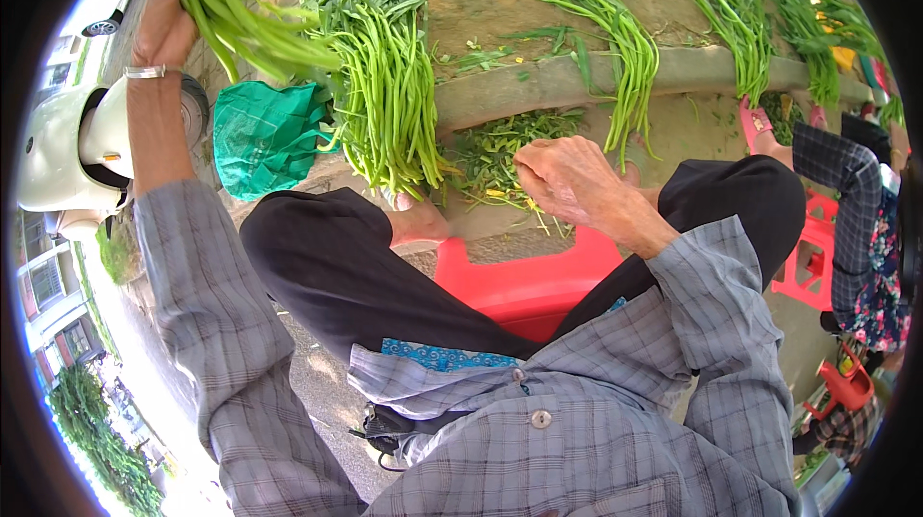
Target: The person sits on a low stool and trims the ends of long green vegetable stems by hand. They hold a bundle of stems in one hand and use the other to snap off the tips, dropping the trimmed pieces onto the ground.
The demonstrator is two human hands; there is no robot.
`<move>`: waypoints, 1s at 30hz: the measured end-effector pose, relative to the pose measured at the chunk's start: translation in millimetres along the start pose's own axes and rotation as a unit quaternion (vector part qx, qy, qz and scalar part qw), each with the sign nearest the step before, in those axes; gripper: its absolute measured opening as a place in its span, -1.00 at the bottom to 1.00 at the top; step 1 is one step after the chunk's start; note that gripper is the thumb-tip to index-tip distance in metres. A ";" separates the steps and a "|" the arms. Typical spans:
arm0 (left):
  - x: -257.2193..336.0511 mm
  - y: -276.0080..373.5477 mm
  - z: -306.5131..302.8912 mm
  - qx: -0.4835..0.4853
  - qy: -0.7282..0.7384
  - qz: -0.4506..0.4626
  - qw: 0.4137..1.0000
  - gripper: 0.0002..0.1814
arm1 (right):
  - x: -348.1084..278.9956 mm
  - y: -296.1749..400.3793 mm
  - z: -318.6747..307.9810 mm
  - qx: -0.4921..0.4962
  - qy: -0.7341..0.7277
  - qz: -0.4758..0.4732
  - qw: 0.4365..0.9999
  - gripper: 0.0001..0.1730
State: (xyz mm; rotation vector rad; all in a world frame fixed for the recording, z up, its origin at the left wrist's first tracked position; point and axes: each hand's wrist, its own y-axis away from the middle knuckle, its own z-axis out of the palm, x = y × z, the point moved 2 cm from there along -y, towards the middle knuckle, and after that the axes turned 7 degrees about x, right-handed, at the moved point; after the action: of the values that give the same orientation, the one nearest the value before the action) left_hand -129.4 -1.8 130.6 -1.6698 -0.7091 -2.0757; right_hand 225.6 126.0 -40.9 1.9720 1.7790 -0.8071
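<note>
Raised at the upper left, my left hand (pixel 173 12) grips a bunch of water spinach (pixel 245 20), its green stems partly blurred. A large pile of the same greens (pixel 389 77) lies beside it, stem ends towards my foot. My right hand (pixel 570 182) is curled with its back to me above my knees; no item shows in it, though the palm is hidden. Beneath and beyond that hand, loose leaf trimmings (pixel 512 149) cover the ground. Further off, another water spinach bundle (pixel 620 56) drapes over the stone kerb (pixel 526 88).
A green cloth bag (pixel 263 138) sits left of the pile, near a cream scooter (pixel 65 149). Below my lap is a red plastic stool (pixel 519 286). More bundles (pixel 750 41) lie along the kerb at right, where another person (pixel 858 207) sits by a red stool (pixel 811 257).
</note>
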 end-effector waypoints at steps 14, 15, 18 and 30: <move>-222.8 -11.8 -26.0 0.100 -0.119 -0.360 0.920 -0.90 | -0.9 -1.5 -0.8 0.003 0.007 -0.005 1.000 -0.80; -229.9 -6.0 -23.5 0.104 -0.122 -0.384 0.909 -0.92 | -1.2 -1.5 -1.1 0.000 0.008 -0.004 1.000 -0.80; -223.1 -10.7 -24.4 0.123 -0.177 -0.371 0.903 -0.92 | -1.0 -0.5 -1.3 -0.011 0.011 0.005 1.000 -0.80; -233.9 6.5 -12.5 0.184 -0.348 -0.342 0.854 -0.86 | 0.8 -1.5 -1.6 -0.016 0.020 0.012 1.000 -0.78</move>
State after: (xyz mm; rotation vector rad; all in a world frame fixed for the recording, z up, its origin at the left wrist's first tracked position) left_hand -83.9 -18.6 -98.7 -2.1120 -2.0395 -1.4553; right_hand 224.5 127.7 -40.1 1.9981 1.7763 -0.7333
